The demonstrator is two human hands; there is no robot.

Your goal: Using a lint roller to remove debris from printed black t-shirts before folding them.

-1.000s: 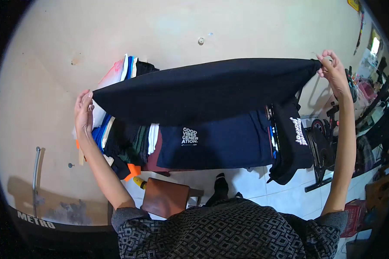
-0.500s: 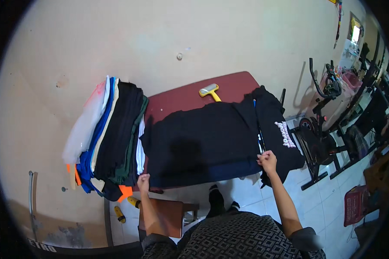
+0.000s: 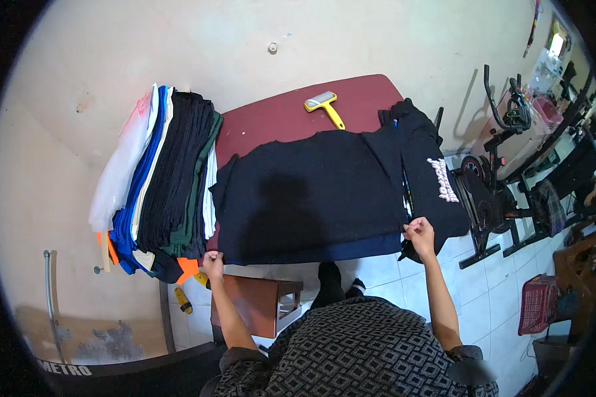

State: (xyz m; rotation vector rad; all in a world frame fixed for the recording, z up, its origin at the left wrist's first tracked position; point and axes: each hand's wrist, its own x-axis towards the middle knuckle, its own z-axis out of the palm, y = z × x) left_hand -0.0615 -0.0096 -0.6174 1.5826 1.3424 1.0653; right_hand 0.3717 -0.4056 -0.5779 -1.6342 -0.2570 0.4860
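A black garment (image 3: 291, 192), apparently a shirt, lies spread over a dark red padded table (image 3: 245, 142). Its near-left corner is pinched in my left hand (image 3: 214, 263), fingers closed. At its near-right edge my right hand (image 3: 420, 237) is closed in a pinch on the black cloth. Under the near edge shows a strip of dark blue cloth (image 3: 351, 249). Beside my right hand, more black fabric with a pale print (image 3: 442, 180) hangs over the table's right end. A narrow gap with white and blue bits runs between the two black parts.
A tall stack of clothes (image 3: 172, 172) stands at the table's left end. Behind the garment lies a yellow-handled lint roller (image 3: 326, 106). Below the near edge is a brown stool (image 3: 248, 304). An exercise bike (image 3: 493, 172) and a red basket (image 3: 538, 304) are on the right.
The view has shifted, so the table sits higher in the picture. Both hands keep their pinches at the near corners, and the near edge looks a little straighter.
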